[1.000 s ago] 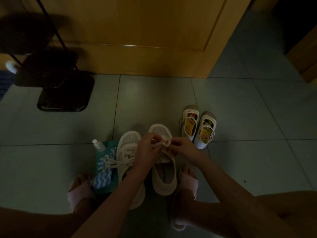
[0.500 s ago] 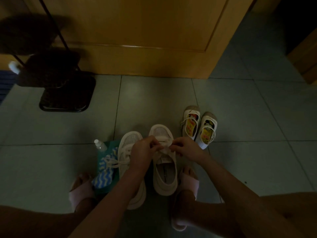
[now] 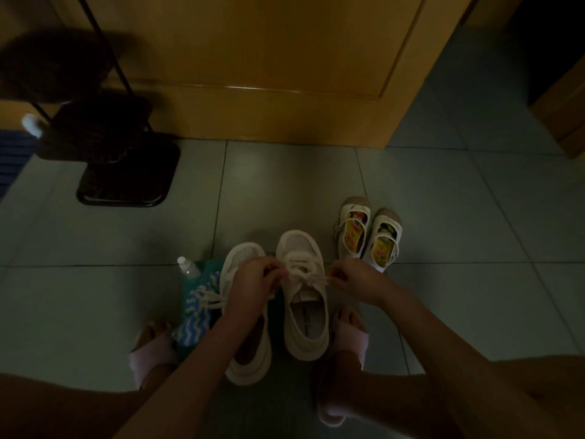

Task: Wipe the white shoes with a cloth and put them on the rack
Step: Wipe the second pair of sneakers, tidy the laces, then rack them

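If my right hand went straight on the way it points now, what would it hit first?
Your right hand, pinching a white lace, points at the laced top of the white mesh sneaker; likely that first, then your left hand.

Cloth [image 3: 198,307] left of sneakers [image 3: 304,299] (touching)

Nothing legible

Tongue label [image 3: 308,294] and insole print [image 3: 304,323] in the white shoe [image 3: 308,343] are too dim to read — the small shoes' [image 3: 383,247] pictured insoles likewise.
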`<action>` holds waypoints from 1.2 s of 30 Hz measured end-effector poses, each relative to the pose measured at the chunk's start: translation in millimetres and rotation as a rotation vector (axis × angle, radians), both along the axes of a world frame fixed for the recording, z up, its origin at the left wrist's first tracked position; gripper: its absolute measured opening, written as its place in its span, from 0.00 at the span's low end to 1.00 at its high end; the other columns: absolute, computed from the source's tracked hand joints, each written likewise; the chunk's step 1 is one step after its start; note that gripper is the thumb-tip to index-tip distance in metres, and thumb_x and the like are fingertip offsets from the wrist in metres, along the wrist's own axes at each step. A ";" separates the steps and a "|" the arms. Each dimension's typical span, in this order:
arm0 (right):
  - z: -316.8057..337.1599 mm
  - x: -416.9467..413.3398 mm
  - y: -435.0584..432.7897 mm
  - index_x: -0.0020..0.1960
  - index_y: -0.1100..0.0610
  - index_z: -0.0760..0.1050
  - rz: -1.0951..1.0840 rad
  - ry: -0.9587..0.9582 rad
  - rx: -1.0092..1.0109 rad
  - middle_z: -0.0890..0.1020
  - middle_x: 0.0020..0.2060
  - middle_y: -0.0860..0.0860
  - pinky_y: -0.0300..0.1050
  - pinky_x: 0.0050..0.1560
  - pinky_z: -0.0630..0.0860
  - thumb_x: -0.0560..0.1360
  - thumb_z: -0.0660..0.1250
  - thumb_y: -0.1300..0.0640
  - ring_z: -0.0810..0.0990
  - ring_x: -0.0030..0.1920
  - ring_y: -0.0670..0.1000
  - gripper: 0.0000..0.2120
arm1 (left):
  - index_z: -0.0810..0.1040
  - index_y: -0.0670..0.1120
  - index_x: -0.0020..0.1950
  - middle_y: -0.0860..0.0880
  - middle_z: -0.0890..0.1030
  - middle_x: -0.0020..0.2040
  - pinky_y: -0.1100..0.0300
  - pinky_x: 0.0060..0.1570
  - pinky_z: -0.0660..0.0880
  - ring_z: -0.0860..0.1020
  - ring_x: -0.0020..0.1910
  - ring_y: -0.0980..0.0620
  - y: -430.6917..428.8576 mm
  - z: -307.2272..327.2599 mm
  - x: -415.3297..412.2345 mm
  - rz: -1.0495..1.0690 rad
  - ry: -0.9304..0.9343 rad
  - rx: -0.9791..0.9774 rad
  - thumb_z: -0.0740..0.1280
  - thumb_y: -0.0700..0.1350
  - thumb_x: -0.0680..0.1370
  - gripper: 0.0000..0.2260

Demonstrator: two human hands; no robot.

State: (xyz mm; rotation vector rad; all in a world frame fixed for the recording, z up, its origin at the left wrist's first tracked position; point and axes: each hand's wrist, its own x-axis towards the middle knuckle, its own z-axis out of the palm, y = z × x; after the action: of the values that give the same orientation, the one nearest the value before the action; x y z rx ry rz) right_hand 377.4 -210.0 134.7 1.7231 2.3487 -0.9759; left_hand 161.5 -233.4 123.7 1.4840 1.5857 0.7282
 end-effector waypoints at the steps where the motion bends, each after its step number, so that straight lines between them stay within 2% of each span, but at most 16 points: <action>1: 0.4 0.1 0.1 0.48 0.60 0.76 0.005 -0.018 0.008 0.72 0.35 0.46 0.33 0.31 0.62 0.78 0.62 0.57 0.70 0.35 0.45 0.08 | 0.80 0.44 0.42 0.50 0.79 0.34 0.69 0.31 0.73 0.76 0.31 0.58 -0.4 -0.1 1.0 0.012 -0.014 -0.006 0.66 0.38 0.76 0.04; 6: -1.2 2.7 0.3 0.44 0.59 0.76 0.007 -0.053 0.038 0.74 0.36 0.50 0.36 0.31 0.62 0.77 0.63 0.56 0.73 0.37 0.49 0.08 | 0.79 0.41 0.44 0.53 0.78 0.32 0.72 0.32 0.73 0.76 0.31 0.58 -1.9 0.3 1.8 0.036 -0.073 -0.058 0.66 0.37 0.76 0.03; 10: -2.1 2.8 0.1 0.43 0.62 0.77 -0.005 -0.093 0.058 0.75 0.36 0.53 0.35 0.29 0.60 0.77 0.63 0.56 0.74 0.37 0.52 0.10 | 0.78 0.43 0.41 0.54 0.77 0.32 0.73 0.32 0.74 0.76 0.31 0.59 -3.2 2.2 0.3 0.038 -0.059 -0.051 0.66 0.37 0.76 0.04; 15: 0.0 4.0 -2.4 0.46 0.64 0.78 -0.032 -0.108 0.060 0.81 0.43 0.60 0.34 0.30 0.61 0.77 0.63 0.58 0.78 0.44 0.57 0.10 | 0.79 0.39 0.44 0.49 0.78 0.33 0.74 0.32 0.73 0.75 0.31 0.59 -4.7 4.3 0.5 0.009 -0.021 -0.041 0.65 0.37 0.76 0.04; 21: 0.9 2.3 -6.7 0.48 0.63 0.79 -0.056 -0.153 0.072 0.81 0.44 0.58 0.40 0.34 0.63 0.77 0.62 0.57 0.79 0.46 0.56 0.10 | 0.80 0.38 0.45 0.53 0.75 0.29 0.73 0.32 0.72 0.73 0.29 0.58 -9.2 2.9 -0.6 0.005 0.010 -0.012 0.63 0.37 0.77 0.06; 25: 3.8 -1.8 -11.7 0.48 0.62 0.78 -0.074 -0.168 0.065 0.81 0.45 0.58 0.41 0.36 0.64 0.77 0.62 0.57 0.78 0.47 0.56 0.09 | 0.80 0.39 0.46 0.52 0.76 0.31 0.75 0.33 0.71 0.72 0.30 0.59 -9.9 4.5 0.0 0.027 0.031 -0.014 0.63 0.38 0.77 0.06; 27: 0.1 -3.8 -16.9 0.46 0.63 0.78 -0.153 -0.077 0.012 0.81 0.43 0.59 0.42 0.36 0.66 0.77 0.64 0.55 0.79 0.45 0.58 0.10 | 0.80 0.42 0.45 0.50 0.79 0.36 0.77 0.35 0.70 0.73 0.33 0.63 -11.4 6.0 -3.2 -0.009 0.084 0.033 0.65 0.39 0.76 0.04; 29: -1.2 -9.0 -22.7 0.44 0.63 0.78 -0.279 0.084 -0.029 0.81 0.40 0.60 0.46 0.37 0.72 0.76 0.65 0.52 0.80 0.41 0.57 0.13 | 0.79 0.45 0.46 0.51 0.80 0.42 0.75 0.37 0.70 0.75 0.38 0.61 -16.0 9.3 -7.9 -0.002 0.098 0.092 0.68 0.41 0.75 0.02; 30: 1.6 -13.7 -26.3 0.42 0.61 0.78 -0.343 0.178 -0.043 0.81 0.37 0.59 0.48 0.39 0.74 0.76 0.66 0.51 0.80 0.38 0.53 0.13 | 0.79 0.47 0.47 0.51 0.79 0.45 0.73 0.39 0.69 0.76 0.41 0.58 -19.8 10.9 -10.9 0.037 0.109 0.117 0.69 0.42 0.74 0.03; 31: 7.3 -21.3 -30.7 0.39 0.58 0.77 -0.407 0.274 -0.070 0.80 0.34 0.55 0.46 0.39 0.76 0.75 0.67 0.50 0.79 0.35 0.47 0.12 | 0.79 0.47 0.50 0.51 0.78 0.47 0.69 0.41 0.69 0.76 0.45 0.55 -24.3 12.6 -14.7 0.093 0.121 0.143 0.70 0.44 0.73 0.07; 32: 9.1 -29.3 -34.9 0.37 0.54 0.76 -0.460 0.372 -0.111 0.79 0.32 0.49 0.38 0.37 0.75 0.75 0.67 0.52 0.77 0.32 0.40 0.10 | 0.78 0.47 0.52 0.50 0.77 0.50 0.65 0.44 0.69 0.75 0.48 0.53 -29.2 13.0 -19.0 0.151 0.146 0.157 0.72 0.45 0.72 0.10; 33: 11.3 -37.3 -39.7 0.37 0.50 0.75 -0.495 0.459 -0.151 0.78 0.33 0.44 0.31 0.37 0.74 0.75 0.68 0.56 0.77 0.33 0.36 0.09 | 0.78 0.47 0.54 0.48 0.76 0.52 0.62 0.46 0.68 0.75 0.51 0.50 -35.3 12.8 -23.5 0.196 0.181 0.178 0.73 0.46 0.70 0.13; 34: 9.6 -44.8 -44.4 0.40 0.48 0.76 -0.507 0.527 -0.159 0.80 0.37 0.42 0.30 0.41 0.74 0.74 0.69 0.59 0.78 0.37 0.34 0.08 | 0.77 0.46 0.56 0.47 0.75 0.55 0.61 0.49 0.67 0.74 0.54 0.48 -42.4 11.1 -27.4 0.222 0.231 0.178 0.74 0.47 0.69 0.17; 35: 7.2 -51.9 -50.6 0.46 0.48 0.77 -0.512 0.564 -0.140 0.81 0.43 0.42 0.32 0.47 0.75 0.72 0.71 0.60 0.79 0.44 0.34 0.08 | 0.76 0.46 0.58 0.45 0.75 0.57 0.61 0.53 0.65 0.72 0.57 0.46 -49.7 10.1 -30.4 0.233 0.291 0.172 0.74 0.50 0.68 0.21; 36: -3.8 -55.8 -55.8 0.55 0.50 0.75 -0.543 0.549 -0.137 0.80 0.51 0.45 0.39 0.55 0.75 0.69 0.74 0.56 0.78 0.53 0.38 0.16 | 0.74 0.46 0.61 0.44 0.74 0.60 0.60 0.57 0.64 0.71 0.60 0.45 -56.5 8.3 -32.4 0.240 0.348 0.164 0.73 0.53 0.68 0.25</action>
State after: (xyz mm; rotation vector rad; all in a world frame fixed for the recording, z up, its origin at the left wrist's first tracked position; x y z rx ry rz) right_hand 321.5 -265.9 130.9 2.3249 2.0042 -1.8490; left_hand 129.1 -289.8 132.0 1.6213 2.0350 0.7804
